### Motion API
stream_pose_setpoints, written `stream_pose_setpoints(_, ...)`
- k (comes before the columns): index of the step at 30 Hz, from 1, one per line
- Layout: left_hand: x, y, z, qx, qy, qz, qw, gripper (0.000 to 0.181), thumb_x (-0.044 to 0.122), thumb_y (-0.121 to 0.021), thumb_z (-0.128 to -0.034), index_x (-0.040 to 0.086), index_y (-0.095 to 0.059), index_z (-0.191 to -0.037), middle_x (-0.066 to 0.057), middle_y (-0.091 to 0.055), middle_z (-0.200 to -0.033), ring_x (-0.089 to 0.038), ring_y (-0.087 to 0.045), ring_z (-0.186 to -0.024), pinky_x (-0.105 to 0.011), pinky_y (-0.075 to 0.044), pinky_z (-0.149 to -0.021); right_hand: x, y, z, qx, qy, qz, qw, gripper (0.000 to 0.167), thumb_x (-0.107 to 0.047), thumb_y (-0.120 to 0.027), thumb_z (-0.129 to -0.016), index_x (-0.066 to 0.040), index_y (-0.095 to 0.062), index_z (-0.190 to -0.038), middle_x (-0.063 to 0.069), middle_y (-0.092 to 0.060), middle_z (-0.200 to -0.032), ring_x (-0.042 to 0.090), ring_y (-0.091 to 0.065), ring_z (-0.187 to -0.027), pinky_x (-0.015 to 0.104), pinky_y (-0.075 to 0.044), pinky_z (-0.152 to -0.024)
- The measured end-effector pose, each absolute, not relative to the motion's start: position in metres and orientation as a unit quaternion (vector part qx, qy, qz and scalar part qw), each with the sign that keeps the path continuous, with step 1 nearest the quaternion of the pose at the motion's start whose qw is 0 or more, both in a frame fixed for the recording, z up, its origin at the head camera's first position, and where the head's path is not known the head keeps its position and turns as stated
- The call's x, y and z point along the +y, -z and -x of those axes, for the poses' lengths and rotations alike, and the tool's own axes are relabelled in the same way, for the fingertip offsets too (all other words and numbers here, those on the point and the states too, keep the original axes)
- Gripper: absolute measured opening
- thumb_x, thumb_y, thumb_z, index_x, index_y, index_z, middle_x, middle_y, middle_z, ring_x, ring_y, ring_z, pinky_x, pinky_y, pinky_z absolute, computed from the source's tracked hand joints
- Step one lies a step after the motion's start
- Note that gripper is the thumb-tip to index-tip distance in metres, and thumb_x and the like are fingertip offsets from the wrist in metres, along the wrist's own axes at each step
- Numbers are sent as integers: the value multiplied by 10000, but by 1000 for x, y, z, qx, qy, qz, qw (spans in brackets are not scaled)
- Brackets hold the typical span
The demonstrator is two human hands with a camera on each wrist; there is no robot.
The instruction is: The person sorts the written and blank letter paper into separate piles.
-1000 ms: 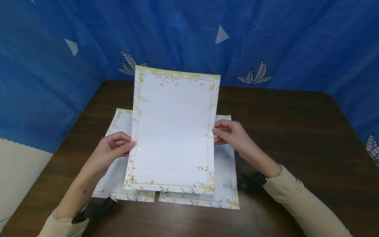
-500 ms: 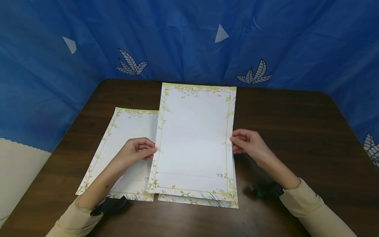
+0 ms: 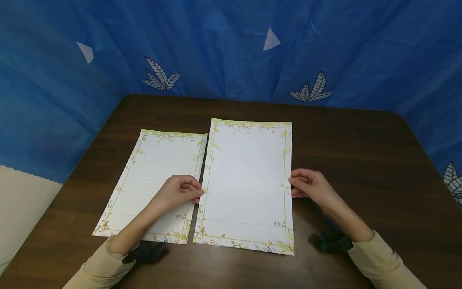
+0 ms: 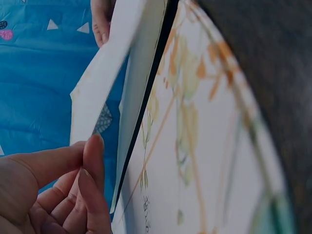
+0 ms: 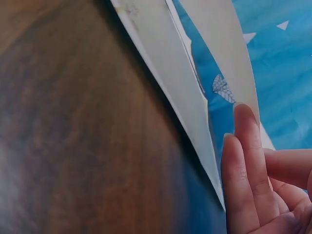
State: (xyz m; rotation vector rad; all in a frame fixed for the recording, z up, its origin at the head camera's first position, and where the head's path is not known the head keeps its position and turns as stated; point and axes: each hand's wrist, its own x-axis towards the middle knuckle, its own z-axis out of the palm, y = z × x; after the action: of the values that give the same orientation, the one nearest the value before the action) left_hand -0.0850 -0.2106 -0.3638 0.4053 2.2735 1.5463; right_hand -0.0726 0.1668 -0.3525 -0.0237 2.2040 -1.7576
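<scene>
A letter paper sheet (image 3: 249, 172) with a leafy green-and-orange border hangs level between both hands. My left hand (image 3: 180, 189) pinches its left edge between thumb and fingers, and my right hand (image 3: 312, 185) pinches the right edge. In the right wrist view the held sheet (image 5: 224, 44) is raised, with a gap over matching paper (image 5: 170, 73) below. That lower paper is covered by the held sheet in the head view. To the left lies another bordered letter paper (image 3: 151, 168), partly behind my left hand and forearm.
Everything lies on a dark brown wooden table (image 3: 346, 152) with rounded far corners. A blue curtain (image 3: 223, 52) with leaf and triangle prints hangs behind it. Dark wrist devices (image 3: 144, 252) sit at both wrists.
Both hands have carried the sheet rightward and lowered it. It moved off the left paper and over the right one, which is now hidden in the head view. The grip looks the same.
</scene>
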Motion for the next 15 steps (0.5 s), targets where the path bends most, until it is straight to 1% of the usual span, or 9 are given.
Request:
stream_pose_setpoints(4,-209,363,83,817,-530,-149,170,155,92,-694,-847,-27,-643,-931,-42,-662,-697,-199,-648,-631,-248,-482,-674,166,355,72,770,617,9,165,325,-74,-538,-956,169,-477,-1162,127,-655,-905,178,-653,-689,337,-543,-669)
stream_pose_setpoints(11,-210,368,84,835,-506,-151,155,241,110,-690,-856,-27,-630,-1045,-5,-652,-676,-164,-629,-612,-297,-460,-723,164,360,70,765,620,11,175,308,-50,-530,-955,176,-473,-1156,131,-653,-898,181,-655,-694,344,-543,-670)
stream_pose_setpoints(15,-211,371,84,846,-486,-156,154,324,108,-690,-854,-30,-609,-1136,22,-651,-677,-138,-629,-608,-299,-458,-719,164,364,69,767,616,17,178,306,-31,-523,-954,182,-470,-1167,133,-652,-890,181,-656,-698,346,-542,-673)
